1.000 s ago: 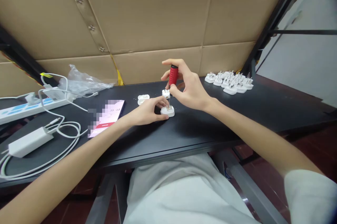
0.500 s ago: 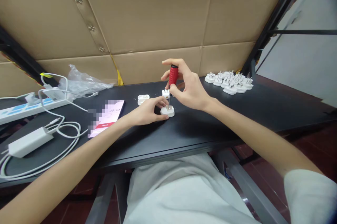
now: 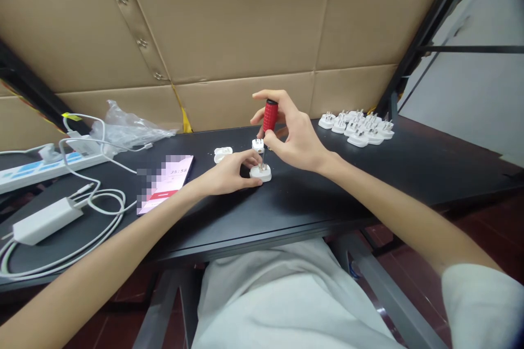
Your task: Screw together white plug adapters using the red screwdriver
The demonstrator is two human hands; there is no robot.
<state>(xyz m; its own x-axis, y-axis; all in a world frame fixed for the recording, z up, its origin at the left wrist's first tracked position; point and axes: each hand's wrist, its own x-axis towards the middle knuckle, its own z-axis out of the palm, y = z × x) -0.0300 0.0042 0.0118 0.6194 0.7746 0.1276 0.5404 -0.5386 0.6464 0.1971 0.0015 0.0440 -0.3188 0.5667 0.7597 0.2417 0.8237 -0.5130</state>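
Observation:
A white plug [image 3: 262, 175] lies on the black table with its metal prongs up. My left hand [image 3: 230, 174] grips it from the left, thumb in front and fingers behind. My right hand [image 3: 302, 138] is closed around a screwdriver [image 3: 270, 115] with a red handle and black cap. The screwdriver stands nearly upright, its shaft reaching down among the prongs; the exact tip contact is too small to make out. Just behind sits another white plug part [image 3: 257, 145] with prongs. An open white plug shell [image 3: 223, 153] lies behind my left hand.
Several white plugs [image 3: 357, 127] are grouped at the back right. To the left are a phone [image 3: 166, 185], a white power adapter [image 3: 47, 222] with coiled cable, a power strip [image 3: 53, 169] and a clear plastic bag [image 3: 129, 125]. A cardboard wall [image 3: 245, 21] stands behind the table.
Barely anything differs. Both hands keep their places on the plug and the screwdriver, with only a very slight shift of the right hand's fingers.

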